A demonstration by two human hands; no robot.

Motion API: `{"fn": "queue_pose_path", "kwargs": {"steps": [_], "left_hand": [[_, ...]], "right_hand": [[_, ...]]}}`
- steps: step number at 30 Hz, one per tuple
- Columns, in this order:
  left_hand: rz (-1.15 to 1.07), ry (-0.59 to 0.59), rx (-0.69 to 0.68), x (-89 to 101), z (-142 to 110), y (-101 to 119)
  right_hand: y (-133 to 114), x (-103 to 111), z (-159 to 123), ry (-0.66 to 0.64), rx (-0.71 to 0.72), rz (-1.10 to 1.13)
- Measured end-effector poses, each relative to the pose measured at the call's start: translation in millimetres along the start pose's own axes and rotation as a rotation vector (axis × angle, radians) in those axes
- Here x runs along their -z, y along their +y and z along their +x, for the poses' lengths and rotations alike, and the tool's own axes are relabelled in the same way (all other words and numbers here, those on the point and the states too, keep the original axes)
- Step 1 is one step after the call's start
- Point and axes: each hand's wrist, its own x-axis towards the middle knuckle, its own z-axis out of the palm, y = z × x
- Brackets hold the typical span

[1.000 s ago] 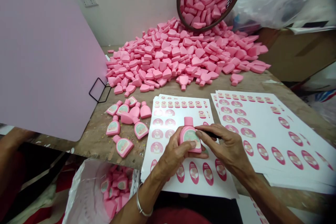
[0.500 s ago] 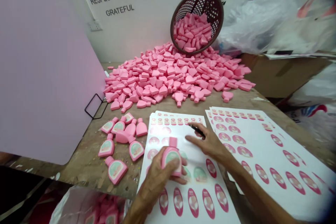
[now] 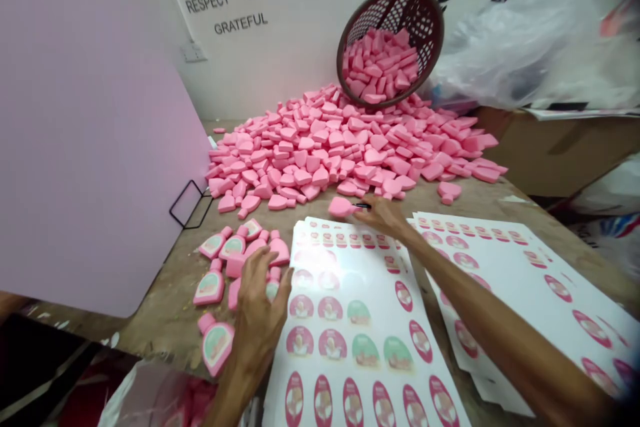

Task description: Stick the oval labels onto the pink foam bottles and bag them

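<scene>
My right hand [image 3: 383, 217] pinches the neck of a plain pink bottle-shaped piece [image 3: 341, 207] at the front of the big pile. A thin black pen-like tool [image 3: 362, 205] is held in the same fingers. Over a small group of pink pieces with green oval labels, my left hand [image 3: 260, 303] rests with its fingers spread, partly covering them. One labelled piece [image 3: 218, 345] lies just left of that wrist. Between my arms lies a sheet of stickers [image 3: 350, 273] with pink and green labels, some spots on it bare.
A large heap of pink pieces [image 3: 320, 147] spreads below a tipped brown basket [image 3: 390, 43]. More sticker sheets [image 3: 500, 267] lie at right. A pink board [image 3: 100, 133] stands at left beside a black wire stand [image 3: 191, 205]. A plastic bag [image 3: 145, 390] with pink pieces sits below the table edge.
My left hand has moved left from above the sheet to the labelled group and no longer grips its labelled piece. My right hand has reached forward and taken hold of a plain piece.
</scene>
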Motion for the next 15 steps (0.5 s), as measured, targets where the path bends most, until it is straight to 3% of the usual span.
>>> {"fn": "queue_pose_path", "kwargs": {"steps": [2, 5, 7, 9, 10, 12, 15], "left_hand": [[-0.103, -0.135, 0.024, -3.5, 4.3, 11.8], [-0.325, -0.554, 0.111, -8.0, 7.0, 32.4], [-0.526, -0.874, 0.216, -11.1, 0.7, 43.4], [-0.722, -1.025, 0.379, -15.2, -12.8, 48.2], [-0.794, -1.007, 0.475, -17.6, -21.1, 48.1], [-0.858, -0.838, 0.603, -22.6, -37.2, 45.0], [-0.865, -0.644, 0.633, -29.3, -52.3, 40.7]], "right_hand": [[-1.1, 21.4, -34.1, -0.132, 0.189, 0.051], [-10.1, 47.7, -84.8, -0.387, 0.551, 0.227], [-15.1, 52.0, -110.6, -0.463, 0.604, 0.351], [-14.0, 42.6, -128.3, -0.456, 0.537, 0.471], [-11.1, 33.4, -134.9, -0.416, 0.473, 0.515], [-2.1, 9.0, -146.1, -0.272, 0.329, 0.514], [10.2, -28.9, -162.4, -0.012, 0.203, 0.309]]}}
